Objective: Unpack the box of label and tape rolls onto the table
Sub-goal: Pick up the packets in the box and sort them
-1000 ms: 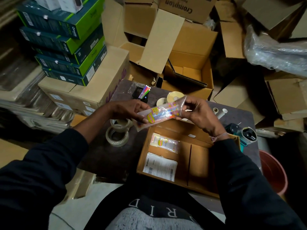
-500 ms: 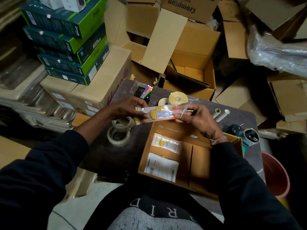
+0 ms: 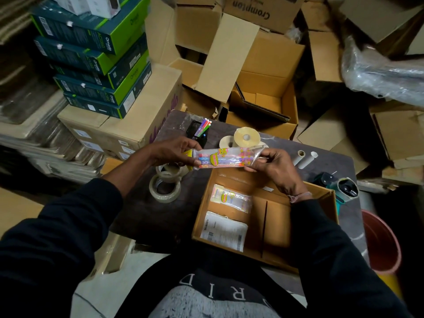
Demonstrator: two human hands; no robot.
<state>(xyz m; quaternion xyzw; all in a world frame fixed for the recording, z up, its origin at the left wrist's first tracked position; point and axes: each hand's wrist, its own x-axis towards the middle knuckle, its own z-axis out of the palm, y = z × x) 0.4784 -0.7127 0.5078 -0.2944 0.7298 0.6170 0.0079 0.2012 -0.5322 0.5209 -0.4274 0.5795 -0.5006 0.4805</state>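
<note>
I hold a clear plastic packet of colourful pens [image 3: 226,158] level above the far edge of the open cardboard box [image 3: 325,196]. My left hand [image 3: 174,150] pinches its left end and my right hand [image 3: 273,166] pinches its right end. Inside the box lie a second such packet [image 3: 231,198] and a printed shipping slip [image 3: 223,230]. On the dark table [image 3: 137,214], two clear tape rolls [image 3: 164,184] sit left of the box. Two label rolls [image 3: 245,137] stand behind the held packet.
A pen holder with coloured pens [image 3: 202,129] stands at the table's far edge. Two white tubes [image 3: 306,158] and a tape dispenser [image 3: 344,189] lie to the right. A red bucket [image 3: 380,242] stands at the right. Stacked green boxes [image 3: 98,56] and open cartons [image 3: 263,88] crowd the back.
Both hands have turned the packet from tilted to level and carried it slightly away from me, over the box's far edge. The items in the box have stayed put.
</note>
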